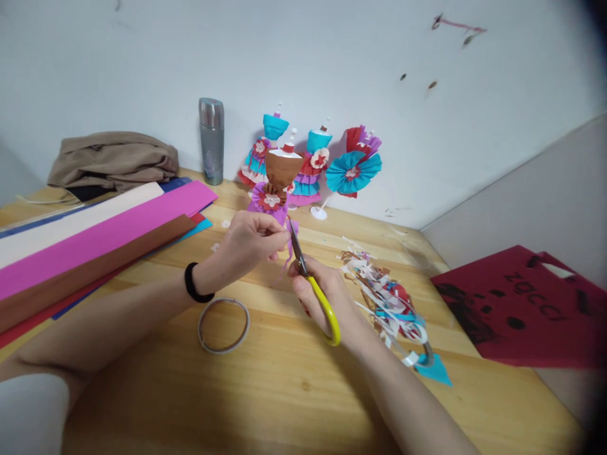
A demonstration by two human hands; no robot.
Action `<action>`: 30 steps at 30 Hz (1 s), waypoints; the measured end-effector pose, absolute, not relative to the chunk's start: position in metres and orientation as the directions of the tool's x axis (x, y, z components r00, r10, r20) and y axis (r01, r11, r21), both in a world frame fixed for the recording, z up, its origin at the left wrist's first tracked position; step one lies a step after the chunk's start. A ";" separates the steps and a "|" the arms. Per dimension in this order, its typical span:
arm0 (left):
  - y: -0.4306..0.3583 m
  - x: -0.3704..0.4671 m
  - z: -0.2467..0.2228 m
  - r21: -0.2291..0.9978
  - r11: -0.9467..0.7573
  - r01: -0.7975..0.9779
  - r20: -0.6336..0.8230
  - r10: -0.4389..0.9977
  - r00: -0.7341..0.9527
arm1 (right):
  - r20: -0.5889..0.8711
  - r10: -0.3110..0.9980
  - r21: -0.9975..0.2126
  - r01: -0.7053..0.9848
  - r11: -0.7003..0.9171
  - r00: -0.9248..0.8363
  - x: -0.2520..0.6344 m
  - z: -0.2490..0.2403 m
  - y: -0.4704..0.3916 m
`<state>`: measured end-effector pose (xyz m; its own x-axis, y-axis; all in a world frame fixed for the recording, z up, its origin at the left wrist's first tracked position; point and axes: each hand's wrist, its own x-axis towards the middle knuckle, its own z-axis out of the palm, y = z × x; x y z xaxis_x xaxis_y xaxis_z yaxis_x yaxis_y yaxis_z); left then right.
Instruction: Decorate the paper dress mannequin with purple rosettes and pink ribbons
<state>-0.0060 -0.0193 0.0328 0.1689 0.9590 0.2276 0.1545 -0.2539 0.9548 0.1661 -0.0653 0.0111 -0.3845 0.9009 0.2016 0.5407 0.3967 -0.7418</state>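
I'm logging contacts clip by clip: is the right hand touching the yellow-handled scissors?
Touching. The head view shows the right hand gripping the yellow-handled scissors, its fingers closed around the handle.

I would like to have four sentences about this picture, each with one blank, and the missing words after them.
1. The yellow-handled scissors are in the person's ____ hand.
2. A black band circles the left ____.
3. The front dress figure has a ____ top.
4. The grey flask appears to the ____ of that figure.

Missing words: right; wrist; brown; left.
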 end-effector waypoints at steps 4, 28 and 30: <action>-0.020 -0.005 0.034 0.949 -0.266 0.168 0.236 0.955 0.179 | 0.191 0.906 -0.740 0.551 0.386 -0.379 0.167 0.011 -0.065; -0.018 -0.006 0.027 0.930 -0.308 0.201 0.274 0.944 0.183 | 0.167 0.918 -0.807 0.485 0.337 -0.360 0.161 0.007 -0.067; -0.018 -0.007 0.026 0.925 -0.316 0.210 0.281 0.942 0.183 | 0.160 0.916 -0.809 0.483 0.335 -0.367 0.162 0.007 -0.066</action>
